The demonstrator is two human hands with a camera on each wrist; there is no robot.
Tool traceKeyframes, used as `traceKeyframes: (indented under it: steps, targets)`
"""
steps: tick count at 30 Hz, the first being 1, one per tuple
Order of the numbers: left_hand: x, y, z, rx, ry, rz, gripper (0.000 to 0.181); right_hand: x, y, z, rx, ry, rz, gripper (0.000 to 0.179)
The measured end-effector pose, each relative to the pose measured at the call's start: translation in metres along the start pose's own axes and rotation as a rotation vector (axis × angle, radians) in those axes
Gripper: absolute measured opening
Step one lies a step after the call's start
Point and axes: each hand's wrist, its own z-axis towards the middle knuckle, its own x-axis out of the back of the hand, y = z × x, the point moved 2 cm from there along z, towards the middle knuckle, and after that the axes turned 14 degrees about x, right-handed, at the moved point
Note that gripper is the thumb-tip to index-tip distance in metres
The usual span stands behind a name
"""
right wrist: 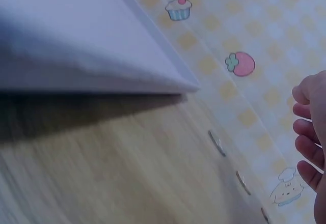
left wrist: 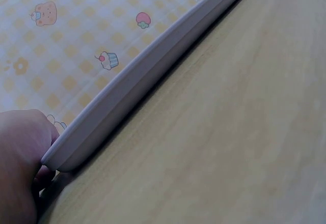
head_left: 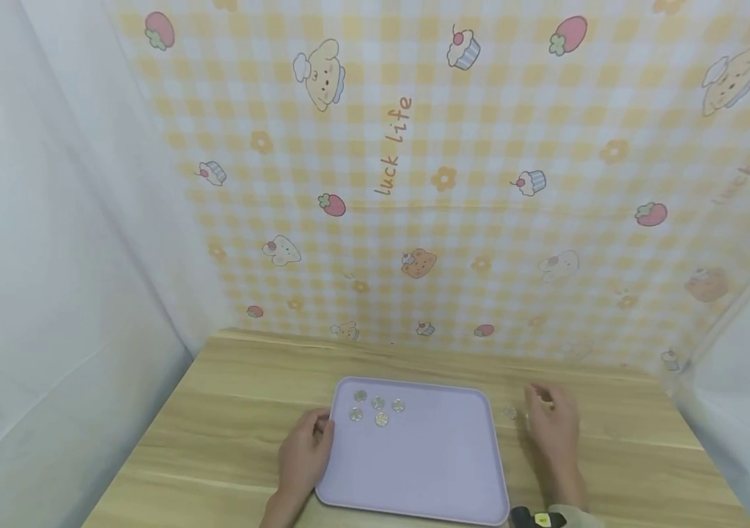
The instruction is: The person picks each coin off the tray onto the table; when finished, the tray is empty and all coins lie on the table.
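A shallow lavender tray (head_left: pixel 434 458) lies on the table with several silvery coins (head_left: pixel 377 402) in its far left part. My left hand (head_left: pixel 306 451) grips the tray's left side, thumb along the rim and fingertips tucked beneath it in the left wrist view. To the right of the tray, my right hand (head_left: pixel 554 422) hovers over the table beside a loose coin (head_left: pixel 509 413). Its fingers (right wrist: pixel 308 150) curl loosely, and no object shows in them. The right wrist view shows more loose coins (right wrist: pixel 243 182) nearly edge-on below that hand.
The wood-grain table (head_left: pixel 229 411) ends at a yellow checked backdrop (head_left: pixel 375 279) with cartoon prints. White panels (head_left: pixel 71 293) stand on the left and right. A dark band with a yellow patch (head_left: pixel 542 519) sits on the right wrist.
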Motion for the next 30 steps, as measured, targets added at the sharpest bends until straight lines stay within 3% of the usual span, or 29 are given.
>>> traceKeyframes:
  steps: [9,14,22,30]
  targets:
    - [-0.002,0.0,-0.001,0.017,-0.014,-0.011,0.021,-0.011,-0.013,0.002,0.13,0.026,0.055,0.017]
    - [-0.004,-0.001,0.0,0.024,-0.025,-0.005,0.021,-0.02,-0.024,-0.001,0.117,-0.005,0.07,0.018]
    - [0.0,-0.001,0.001,0.015,-0.028,-0.002,0.022,-0.042,-0.045,-0.008,-0.015,-0.144,0.166,0.025]
    - [-0.001,-0.001,0.001,0.003,-0.01,-0.011,0.021,-0.06,-0.06,-0.017,0.079,-0.144,0.199,0.014]
